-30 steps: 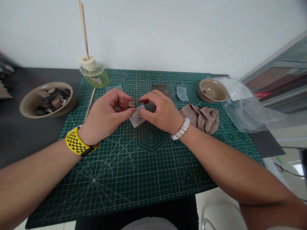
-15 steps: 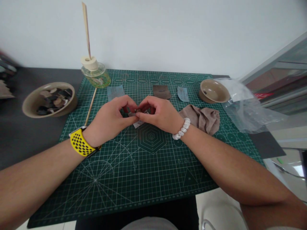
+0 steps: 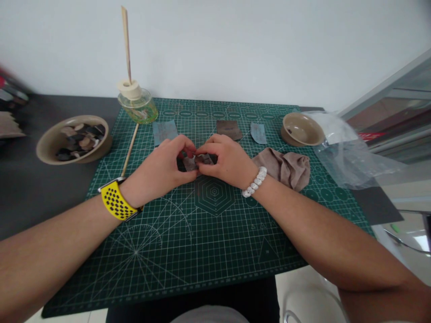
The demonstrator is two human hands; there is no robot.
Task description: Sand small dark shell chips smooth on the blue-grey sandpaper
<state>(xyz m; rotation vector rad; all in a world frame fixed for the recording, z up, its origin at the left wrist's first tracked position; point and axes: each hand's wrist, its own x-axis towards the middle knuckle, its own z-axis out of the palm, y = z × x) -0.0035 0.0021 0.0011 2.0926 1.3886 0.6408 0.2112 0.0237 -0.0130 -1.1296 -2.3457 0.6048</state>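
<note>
My left hand (image 3: 161, 170), with a yellow watch band on its wrist, and my right hand (image 3: 225, 161), with a white bead bracelet, meet over the middle of the green cutting mat (image 3: 202, 242). Both pinch a small grey piece of sandpaper (image 3: 198, 160) folded between the fingertips. A small brown piece seen earlier in my left fingers is hidden now, under the paper or the fingers. Both hands hover just above the mat.
A tan bowl (image 3: 47, 146) of dark and pale small pieces stands at the left. A glass reed diffuser (image 3: 138, 105) and a loose stick (image 3: 129, 150) lie behind. Sandpaper pieces (image 3: 229, 129), an empty tan bowl (image 3: 301, 129), a brown cloth (image 3: 286, 166) and a clear plastic bag (image 3: 350, 157) lie to the right.
My hands have drawn closer together. The sandpaper has been lifted off the mat and folded around the small brown piece, which no longer shows.
</note>
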